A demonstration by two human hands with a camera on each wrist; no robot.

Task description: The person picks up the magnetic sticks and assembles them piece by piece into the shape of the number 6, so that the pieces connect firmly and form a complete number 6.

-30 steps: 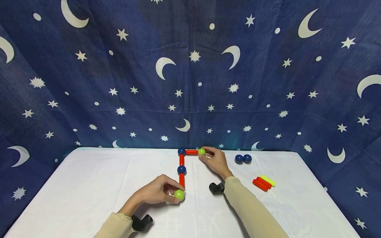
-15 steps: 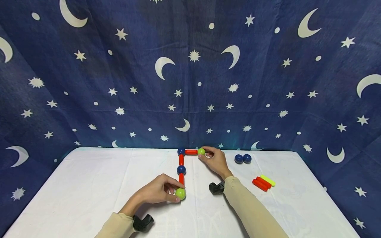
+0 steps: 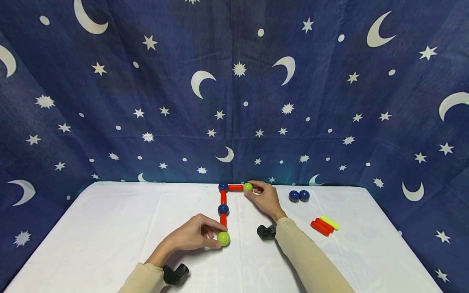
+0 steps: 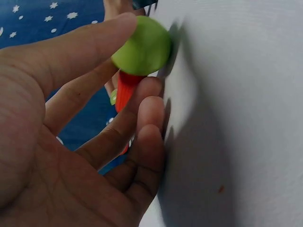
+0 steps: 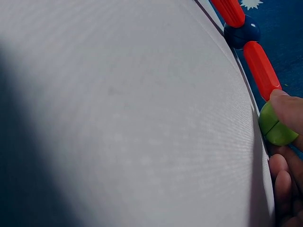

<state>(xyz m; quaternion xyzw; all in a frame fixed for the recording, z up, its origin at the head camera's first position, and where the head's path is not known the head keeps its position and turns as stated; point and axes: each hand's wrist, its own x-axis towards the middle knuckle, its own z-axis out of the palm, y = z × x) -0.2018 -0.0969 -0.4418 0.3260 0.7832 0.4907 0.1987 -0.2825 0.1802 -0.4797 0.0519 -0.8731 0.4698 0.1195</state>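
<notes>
My left hand [image 3: 192, 234] pinches a green ball [image 3: 223, 239] between thumb and fingers, low over the white cloth. In the left wrist view, a red rod [image 4: 126, 90] meets that ball [image 4: 146, 46]. From there the rod [image 3: 223, 220] runs away from me to a blue ball [image 3: 223, 209]. Another red rod [image 3: 223, 198] joins it to a far blue ball [image 3: 223, 186]. At that corner a third red rod [image 3: 235, 187] turns right, ending in a second green ball [image 3: 248, 186]. Thumb and fingertips of my right hand [image 3: 267, 199] grip this ball [image 5: 274, 126].
Two blue balls [image 3: 299, 195] sit side by side to the right of my right hand. Nearer me lie two red rods [image 3: 322, 226] and a yellow rod [image 3: 330, 222]. A dark blue curtain [image 3: 242, 89] rises behind the white-covered table [image 3: 110, 228].
The near green ball has shifted slightly to the right and turned a little in my left hand's fingers. My right hand keeps the same place on its ball.
</notes>
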